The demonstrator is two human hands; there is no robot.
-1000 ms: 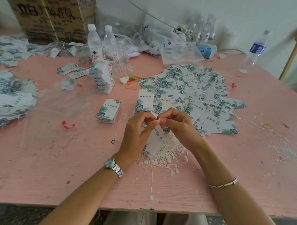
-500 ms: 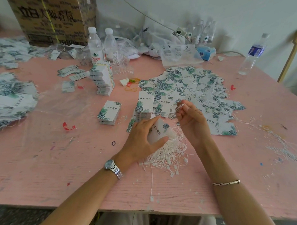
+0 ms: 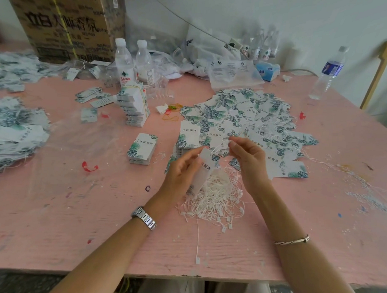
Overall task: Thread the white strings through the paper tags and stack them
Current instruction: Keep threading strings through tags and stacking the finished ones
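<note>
Rough, grainy pink-painted wooden table [image 3: 54, 218]; matt white paper tags with green leaf print [image 3: 240, 110]; thin white strings [image 3: 217, 191] (small plastic ends); glossy silver metal wristwatch [image 3: 145, 218]; clear smooth plastic bottles [image 3: 124, 62]; dull brown cardboard box [image 3: 65, 21].

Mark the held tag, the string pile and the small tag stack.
held tag [image 3: 206, 166], head view, printed face.
string pile [image 3: 217, 196], head view, middle of tangle.
small tag stack [image 3: 142, 149], head view, top card.
</note>
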